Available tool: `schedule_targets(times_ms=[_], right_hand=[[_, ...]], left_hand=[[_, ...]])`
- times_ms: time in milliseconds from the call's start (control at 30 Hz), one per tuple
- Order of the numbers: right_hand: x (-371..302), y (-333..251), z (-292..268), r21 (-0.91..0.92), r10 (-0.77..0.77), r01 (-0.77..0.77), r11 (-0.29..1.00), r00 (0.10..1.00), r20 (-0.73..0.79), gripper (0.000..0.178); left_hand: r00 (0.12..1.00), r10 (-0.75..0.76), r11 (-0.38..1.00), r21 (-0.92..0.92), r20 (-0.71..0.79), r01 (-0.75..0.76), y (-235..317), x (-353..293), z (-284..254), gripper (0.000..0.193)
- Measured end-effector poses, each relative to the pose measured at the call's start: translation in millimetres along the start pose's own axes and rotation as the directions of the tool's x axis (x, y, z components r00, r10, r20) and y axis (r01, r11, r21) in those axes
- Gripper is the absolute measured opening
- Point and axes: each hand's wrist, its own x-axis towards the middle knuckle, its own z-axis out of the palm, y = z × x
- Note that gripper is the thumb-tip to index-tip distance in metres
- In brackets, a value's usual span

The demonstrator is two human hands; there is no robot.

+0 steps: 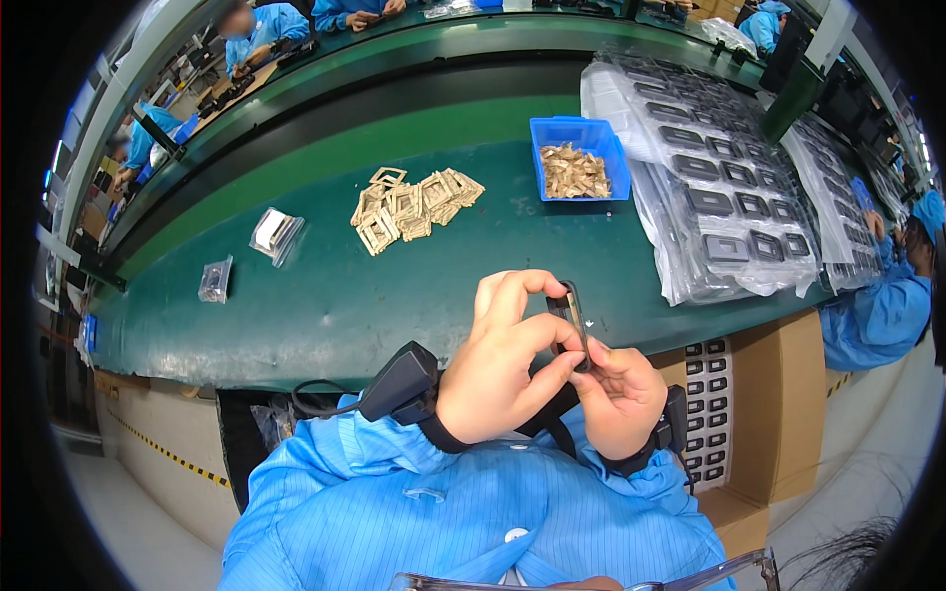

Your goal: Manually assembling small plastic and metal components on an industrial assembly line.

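A small black rectangular plastic housing [579,333] with a tan strip showing inside it is held on edge over the near side of the green table. My left hand [498,360] is closed on it, fingertips at its top and left side. My right hand [628,396] pinches its lower end between thumb and fingers. The fingers hide part of the lower end. Beyond my hands lies a loose pile of tan rectangular frames [412,207]. A blue bin [581,128] of small tan pieces stands farther back to the right.
Clear plastic trays of black housings [731,202] are stacked at the right. Two small plastic bags [276,236] lie on the left of the green table [325,315]. An open cardboard box [796,404] with trayed parts stands below the right edge. Co-workers [887,291] sit nearby.
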Motion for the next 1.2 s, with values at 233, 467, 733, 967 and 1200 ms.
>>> schedule_targets(times_ms=[233, 467, 733, 967, 1200], right_hand=[[1, -1, -2, 0.124, 0.056, -0.056, 0.991, 0.998, 0.002, 0.032], [1, -3, -9, 0.183, 0.143, -0.143, 0.973, 0.990, 0.015, 0.032], [9, 15, -25, 0.122, 0.157, -0.141, 0.982, 0.979, -0.133, 0.036], [13, 23, -20, 0.175, 0.238, -0.212, 0.961, 0.960, -0.145, 0.037], [17, 15, -26, 0.269, 0.397, -0.339, 0.902, 0.894, -0.206, 0.034]], left_hand=[[0.999, 0.028, 0.999, 0.041, -0.025, -0.027, 0, 2, 3, 0.016], [0.992, 0.064, 0.982, 0.183, -0.105, -0.044, 1, 7, -4, 0.018], [0.916, 0.308, 0.827, 0.548, -0.256, -0.125, -50, 75, -22, 0.016], [0.927, 0.314, 0.807, 0.573, -0.207, -0.146, -119, 153, 6, 0.009], [0.963, 0.216, 0.825, 0.557, -0.160, -0.093, -137, 159, 8, 0.008]])
